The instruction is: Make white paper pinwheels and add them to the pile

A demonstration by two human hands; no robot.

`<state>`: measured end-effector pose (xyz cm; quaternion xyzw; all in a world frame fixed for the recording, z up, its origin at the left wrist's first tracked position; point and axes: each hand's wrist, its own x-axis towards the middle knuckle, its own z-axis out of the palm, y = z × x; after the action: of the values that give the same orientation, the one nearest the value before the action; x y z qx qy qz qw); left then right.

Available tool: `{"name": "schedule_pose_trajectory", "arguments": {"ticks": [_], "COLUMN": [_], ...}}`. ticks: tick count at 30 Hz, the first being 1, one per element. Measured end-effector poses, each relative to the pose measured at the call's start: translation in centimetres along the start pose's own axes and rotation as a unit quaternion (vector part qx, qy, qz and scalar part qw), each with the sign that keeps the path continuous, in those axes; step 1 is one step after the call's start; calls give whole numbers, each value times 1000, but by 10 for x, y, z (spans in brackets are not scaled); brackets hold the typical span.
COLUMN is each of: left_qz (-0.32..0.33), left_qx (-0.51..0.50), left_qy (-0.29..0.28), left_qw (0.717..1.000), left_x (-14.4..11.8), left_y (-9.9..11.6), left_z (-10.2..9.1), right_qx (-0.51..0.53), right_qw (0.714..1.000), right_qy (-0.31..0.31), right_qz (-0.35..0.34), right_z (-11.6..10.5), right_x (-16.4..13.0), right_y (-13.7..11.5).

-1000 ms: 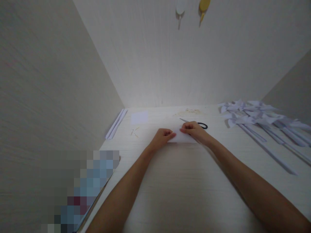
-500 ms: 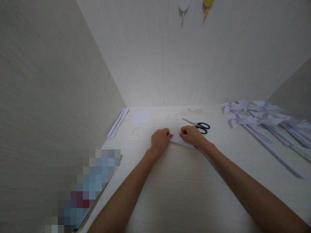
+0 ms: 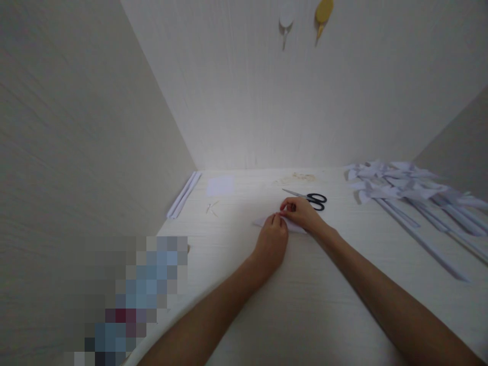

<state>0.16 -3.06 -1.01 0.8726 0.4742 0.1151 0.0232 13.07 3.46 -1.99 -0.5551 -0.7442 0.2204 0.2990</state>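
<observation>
A piece of white paper (image 3: pixel 297 228), folded to a pointed shape, lies on the table between my hands, partly covered by them. My left hand (image 3: pixel 272 236) rests over its middle with the fingers bent and pressed on the paper. Close by, my right hand (image 3: pixel 299 211) pinches at the paper's upper edge, thumb and forefinger beside the left fingertips. Just behind the right hand lie scissors (image 3: pixel 315 198) with black handles, blades pointing left. A flat white paper sheet (image 3: pixel 220 185) sits farther back on the left.
Several white paper pinwheels (image 3: pixel 404 188) with rolled paper sticks lie at the right. Rolled paper sticks (image 3: pixel 184 195) rest along the left wall. Small thin pieces (image 3: pixel 212 208) are near the sheet, and tan bits (image 3: pixel 301 177) lie at the back. Hooks (image 3: pixel 324 12) hang on the wall.
My left hand has moved right and turned over the paper, close against my right hand. A pointed paper end now shows left of it. My right hand stays nearly in place.
</observation>
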Motion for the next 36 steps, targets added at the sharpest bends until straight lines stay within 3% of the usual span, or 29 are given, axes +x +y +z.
{"name": "schedule_pose_trajectory", "arguments": {"ticks": [4,12,16,23,28,36], "left_qz": [-17,6,-4,-68,-69,-62], "left_qx": [3,-12,8,48,69,84], "left_qy": [-16,-67,-66,-6,-13,-24], "left_qw": [1000,998,998,997,995,994], "left_x": [-14,-25,-25,-14,-4,-6], "left_y": [8,-11,-11,-8,-7,-13], "left_z": [5,-10,-7,8,15,12], "right_qx": [7,-6,-10,102,43,-123], "right_qw": [1000,1000,1000,985,991,980], "right_qy": [-3,-4,1,134,62,-53], "right_qz": [7,9,3,-22,-112,-148], "right_z": [-2,-3,-4,0,20,20], "right_x": [-1,-3,-2,-18,-38,-46], "right_y": [-3,-4,-4,-25,-34,-27]}}
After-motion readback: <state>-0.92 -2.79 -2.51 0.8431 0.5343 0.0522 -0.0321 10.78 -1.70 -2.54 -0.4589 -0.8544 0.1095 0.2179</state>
